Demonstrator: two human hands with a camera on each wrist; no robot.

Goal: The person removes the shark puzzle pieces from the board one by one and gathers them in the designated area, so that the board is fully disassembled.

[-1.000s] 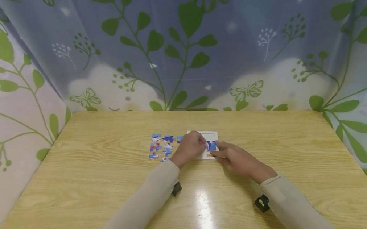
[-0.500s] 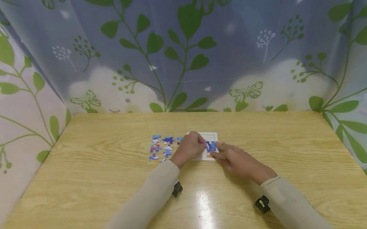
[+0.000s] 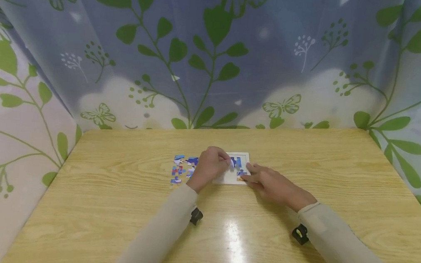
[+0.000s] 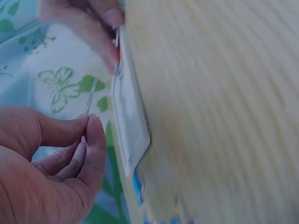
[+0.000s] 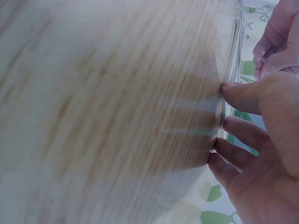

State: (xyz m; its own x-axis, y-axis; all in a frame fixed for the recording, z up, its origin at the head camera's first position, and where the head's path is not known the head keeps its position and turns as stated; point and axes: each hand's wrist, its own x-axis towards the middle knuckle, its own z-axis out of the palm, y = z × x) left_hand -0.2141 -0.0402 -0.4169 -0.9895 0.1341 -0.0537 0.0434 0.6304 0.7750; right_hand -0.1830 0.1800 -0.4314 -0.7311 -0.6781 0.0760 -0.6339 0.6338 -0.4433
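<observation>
A white puzzle board (image 3: 228, 177) with a few blue printed pieces in its right part lies on the table. My left hand (image 3: 209, 167) is over the board's left half. Its thumb and index finger pinch a jigsaw piece (image 4: 91, 95), seen edge-on in the left wrist view and raised off the board. My right hand (image 3: 275, 183) rests at the board's right side. In the right wrist view its thumb and spread fingertips (image 5: 219, 142) touch along the board's edge. The left hand hides part of the board.
Loose jigsaw pieces (image 3: 178, 169) in blue, white and red lie in rows left of the board, partly behind the left hand. The wooden table (image 3: 113, 215) meets a leaf-patterned curtain (image 3: 216, 65) at the back.
My left hand has shifted left and slightly away from me, lifting the pinched piece back from the pieces at the right of the board. The right hand has stayed at the board's edge.
</observation>
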